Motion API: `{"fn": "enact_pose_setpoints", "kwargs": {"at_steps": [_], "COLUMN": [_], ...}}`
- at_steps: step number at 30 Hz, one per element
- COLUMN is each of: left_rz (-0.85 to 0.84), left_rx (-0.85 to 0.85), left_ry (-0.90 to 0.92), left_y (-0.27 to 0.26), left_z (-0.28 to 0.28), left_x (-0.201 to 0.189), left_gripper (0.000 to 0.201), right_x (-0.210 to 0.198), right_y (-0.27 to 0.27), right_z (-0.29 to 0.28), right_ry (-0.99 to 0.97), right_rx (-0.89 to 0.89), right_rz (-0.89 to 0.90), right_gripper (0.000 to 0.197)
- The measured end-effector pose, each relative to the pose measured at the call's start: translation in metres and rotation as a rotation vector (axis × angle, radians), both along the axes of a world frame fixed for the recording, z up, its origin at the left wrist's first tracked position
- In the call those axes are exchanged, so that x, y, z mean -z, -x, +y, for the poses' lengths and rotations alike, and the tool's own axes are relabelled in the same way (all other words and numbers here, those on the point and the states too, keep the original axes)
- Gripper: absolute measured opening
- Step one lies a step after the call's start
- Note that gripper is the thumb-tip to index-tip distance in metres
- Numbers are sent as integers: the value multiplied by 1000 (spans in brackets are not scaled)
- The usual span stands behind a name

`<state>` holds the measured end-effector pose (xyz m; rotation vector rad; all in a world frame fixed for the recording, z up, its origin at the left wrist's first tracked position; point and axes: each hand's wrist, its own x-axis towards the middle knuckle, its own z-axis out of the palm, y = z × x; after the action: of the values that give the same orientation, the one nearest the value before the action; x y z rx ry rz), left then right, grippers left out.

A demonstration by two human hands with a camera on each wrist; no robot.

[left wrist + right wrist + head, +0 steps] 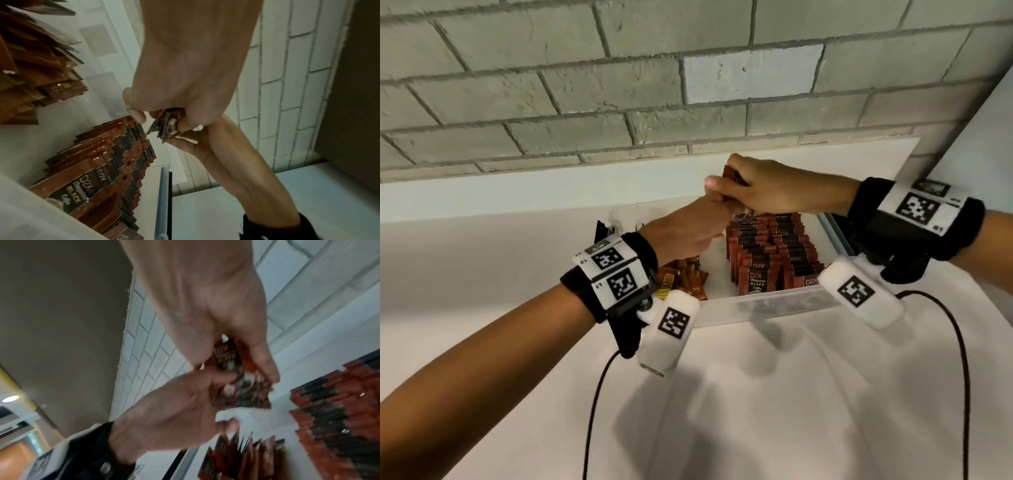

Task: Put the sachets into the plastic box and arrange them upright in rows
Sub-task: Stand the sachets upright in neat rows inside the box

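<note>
1. Foil-brown sachets [736,181], a small bunch, held above the plastic box [760,303]; right hand [774,188] curls round them, left hand [688,229] pinches them from below.
2. Judged light, thin, floppy and slick; a bunch likely fans or slips, so best pinched across the flat faces near mid-height.
3. Upright rows [774,253] fill the box's right side, glossy with crimped edges; loose tan sachets [685,277] lie at its left.
4. Box clear, stiff, straight-walled.

Bundle of sachets [732,180] mostly buried between right hand [774,186] and left hand [688,229] in the head view (count impossible to tell). Smeared by motion in the right wrist view, print unreadable. Far wall of the plastic box [767,303] covered by both hands.
</note>
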<state>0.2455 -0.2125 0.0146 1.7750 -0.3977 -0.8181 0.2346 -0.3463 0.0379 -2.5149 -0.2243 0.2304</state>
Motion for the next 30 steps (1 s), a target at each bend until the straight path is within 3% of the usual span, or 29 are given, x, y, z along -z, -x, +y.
{"fn": "enact_pose_setpoints", "kwargs": {"at_steps": [2, 4, 7, 10, 13, 15, 19, 25, 30], "left_rz": [40, 107, 141, 149, -57, -218, -126, -126, -140], "left_rx": [53, 53, 189, 351, 552, 666, 867, 925, 1008], "left_ry": [-106, -163, -272, -420, -690, -874, -1062, -1038, -1015], "left_y": [-9, -11, -12, -10, -13, -16, -15, -14, -21], "left_z": [4, 7, 4, 3, 2, 0, -11, -30, -29], "left_x": [7, 14, 24, 24, 19, 22, 37, 46, 44], "left_gripper": [25, 31, 32, 33, 7, 23, 32, 39, 30], "right_x": [-1, 0, 10, 17, 28, 34, 47, 47, 47], "right_y": [0, 0, -4, -4, -4, 0, 6, 9, 8], "right_z": [-17, -32, -38, -31, -29, -24, -15, -18, -23], "right_ry": [-185, -154, 43, 166, 361, 487, 613, 570, 588], "right_rx": [-111, -161, -218, -274, -366, -442, -526, -476, -403], "right_rz": [318, 507, 419, 433, 473, 448, 369, 335, 373], "right_gripper": [47, 29, 11, 10, 20, 31, 42, 45, 44]}}
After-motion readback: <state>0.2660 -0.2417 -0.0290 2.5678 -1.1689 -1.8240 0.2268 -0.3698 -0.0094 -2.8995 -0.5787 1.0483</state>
